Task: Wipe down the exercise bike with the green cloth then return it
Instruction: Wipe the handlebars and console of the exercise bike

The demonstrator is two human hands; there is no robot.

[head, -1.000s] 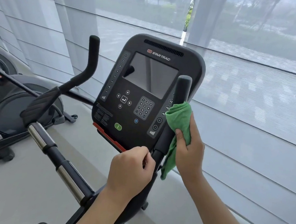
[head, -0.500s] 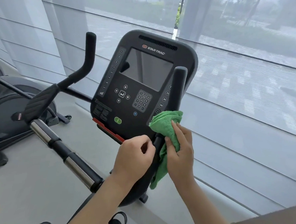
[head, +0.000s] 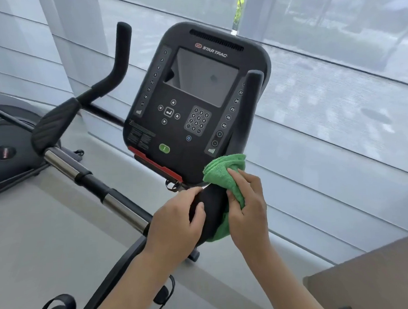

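Head view: exercise bike (head: 195, 102) stood before shaded window (head: 336, 81), console screen dark. Right hand (head: 247, 206) pressed green cloth (head: 223, 174) against lower part of right handlebar (head: 248, 119), just below console's lower right corner; fingers curled closed over bunched cloth, tail of it hanging under palm. Left hand (head: 176, 224) wrapped shut round black padded section (head: 208, 208) of same bar, just beside cloth. Left handlebar (head: 113, 74) untouched. Second machine (head: 6, 145) at far left on floor.
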